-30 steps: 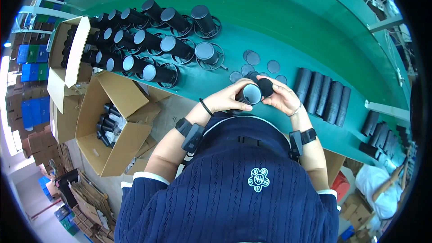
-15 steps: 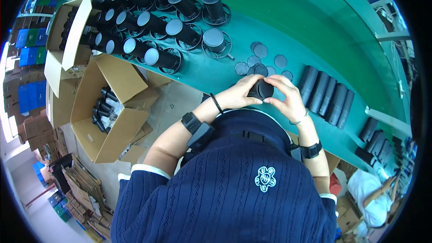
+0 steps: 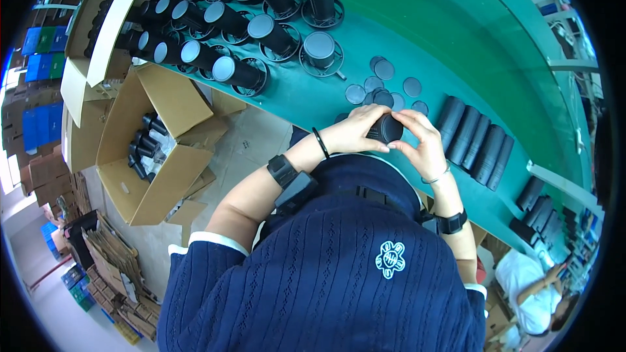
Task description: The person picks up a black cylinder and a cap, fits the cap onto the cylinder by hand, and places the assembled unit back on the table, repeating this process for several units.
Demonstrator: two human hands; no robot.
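Observation:
A black cylinder [image 3: 386, 128] with a finely patterned side is gripped between my two hands at the near edge of the green table. My left hand [image 3: 357, 132] wraps its left side, thumb and fingers closed on it. On the other side, my right hand [image 3: 422, 145] pinches it with fingertips at the top and thumb below. Just beyond them lie several thin round dark discs [image 3: 411, 87], some overlapping. To the right, several black tubes [image 3: 481, 145] lie side by side. The cylinder's far end is hidden by my hands.
Rows of black cylinders [image 3: 319, 1] on round ring bases fill the table's left part. Below them, an open carton [image 3: 134, 199] holds black parts; another open carton [image 3: 111, 32] adjoins the table's left end. A white-clad person [image 3: 525, 287] is at the lower right.
The cylinder has tilted in my hands, showing more of its patterned side. Both hands remain closed around it, and the view has shifted slightly.

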